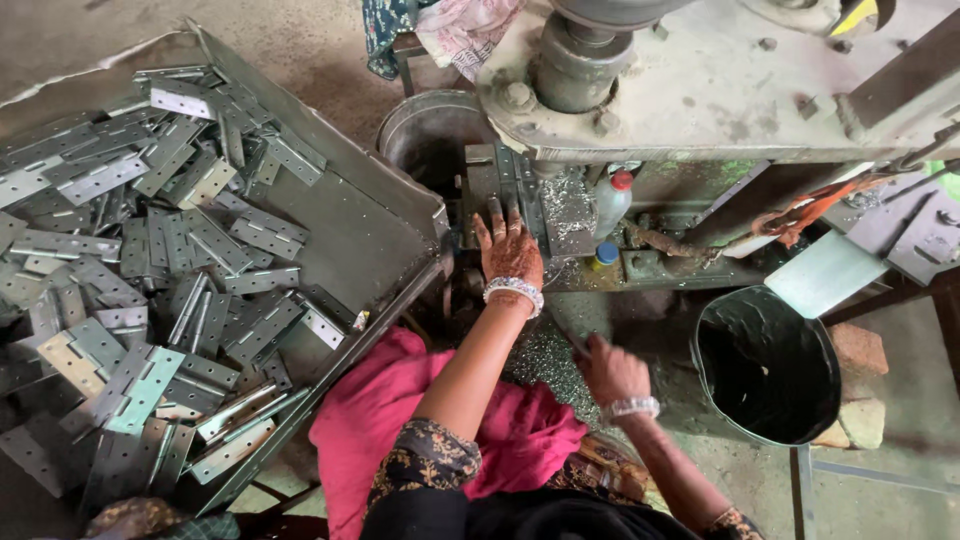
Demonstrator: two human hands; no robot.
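**Now at the press: left hand on a hinge**

Left hand [509, 250] lay fingers spread, flat on a hinge [517, 192] in the press [700, 90]. Right hand [612, 372] was clenched near the lap; around what, I cannot tell. Tray [350, 240] of hinges sat left.

Left hand [510, 250] fingertips hidden at press [700, 80]; right hand [612, 372] blurred.

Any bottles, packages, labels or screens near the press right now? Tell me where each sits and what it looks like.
Bottle: under the machine table, right of the left hand; upright, pale translucent body, red cap.
Blue-capped container: just below that bottle, small, mostly hidden.
Black bucket: on the floor beyond the right hand; round, dark inside.
No legible labels, signs or screens show.
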